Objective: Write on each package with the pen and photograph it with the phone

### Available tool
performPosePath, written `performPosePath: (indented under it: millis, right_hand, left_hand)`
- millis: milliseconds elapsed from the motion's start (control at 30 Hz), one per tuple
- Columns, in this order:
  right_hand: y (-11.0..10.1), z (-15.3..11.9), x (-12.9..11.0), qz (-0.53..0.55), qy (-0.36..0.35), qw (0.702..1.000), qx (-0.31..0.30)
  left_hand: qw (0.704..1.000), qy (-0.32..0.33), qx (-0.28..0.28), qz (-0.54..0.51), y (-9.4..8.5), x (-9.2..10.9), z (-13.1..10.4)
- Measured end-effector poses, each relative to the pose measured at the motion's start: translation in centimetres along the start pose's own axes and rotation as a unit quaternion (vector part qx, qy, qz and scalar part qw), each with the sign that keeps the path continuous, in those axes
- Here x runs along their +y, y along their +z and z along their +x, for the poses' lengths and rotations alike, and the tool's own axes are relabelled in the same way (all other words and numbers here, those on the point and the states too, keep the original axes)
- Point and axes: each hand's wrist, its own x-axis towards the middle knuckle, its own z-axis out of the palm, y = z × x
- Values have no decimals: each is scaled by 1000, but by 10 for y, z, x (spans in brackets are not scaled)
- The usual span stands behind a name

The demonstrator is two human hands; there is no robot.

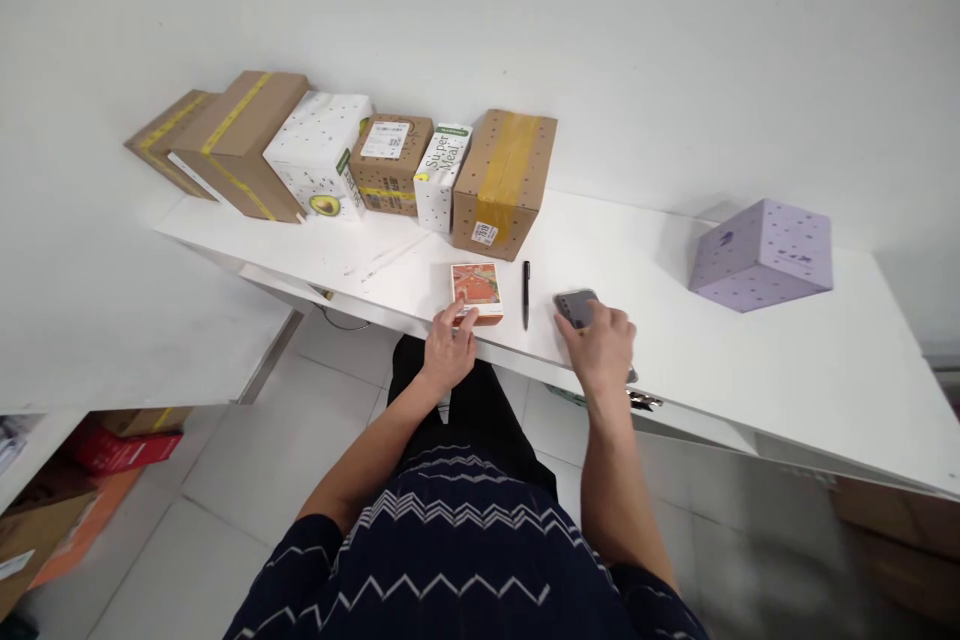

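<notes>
Head view shows boxes already lined up far left, a small box loose beneath left hand, fingers apart, and phone beneath right hand, grip unclear.

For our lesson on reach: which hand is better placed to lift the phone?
Probably the right hand: it lies over the phone, partly covering it. The left hand is farther away, touching the orange box.

small box, white edges, orange picture on top, lying flat, touched by left grip, gray phone, back up, partly hidden under right grip
</notes>
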Motion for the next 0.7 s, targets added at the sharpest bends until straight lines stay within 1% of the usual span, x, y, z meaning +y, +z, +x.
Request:
performPosePath:
  millis: [33, 100, 200, 267, 333, 467, 533, 567, 600, 633, 667, 700]
  right_hand:
    - [0, -4, 11, -12, 6, 1000, 7]
    - [2, -10, 29, -30, 21, 999, -14]
    - [7, -16, 46, -40, 23, 998, -48]
    - [11, -17, 49, -43, 12, 998, -53]
    - [11, -16, 46, -45, 7, 998, -52]
    - [4, -8, 39, -30, 25, 998, -42]
    - [-2, -6, 37, 32, 59, 997, -41]
    - [-5, -5, 37, 91, 86, 991, -46]
    - [-9, -6, 36, 171, 117, 977, -52]
    - [-12, -7, 34, 267, 146, 951, -62]
    - [-16, -10, 31, 372, 168, 910, -75]
    - [-20, -15, 27, 477, 181, 855, -90]
  left_hand:
    - [1000, 0, 0, -3, 1, 0, 0]
    - [1000, 2, 2, -6, 1, -1, 0]
    - [1000, 3, 8, -1, 1, 0, 1]
    - [1000, 7, 10, 3, 1, 0, 2]
    - [1000, 12, 11, 5, 0, 1, 2]
    - [1000, 4, 3, 3, 1, -1, 1]
    - [1000, 1, -1, -3, 2, -1, 0]
    - [1000, 0, -3, -6, 2, -2, 0]
    - [1000, 0, -4, -8, 3, -2, -1]
    - [1000, -1, -6, -9, 3, -2, -1]
    - [1000, -1, -7, -10, 3, -2, -1]
    - [1000, -1, -8, -10, 3, -2, -1]
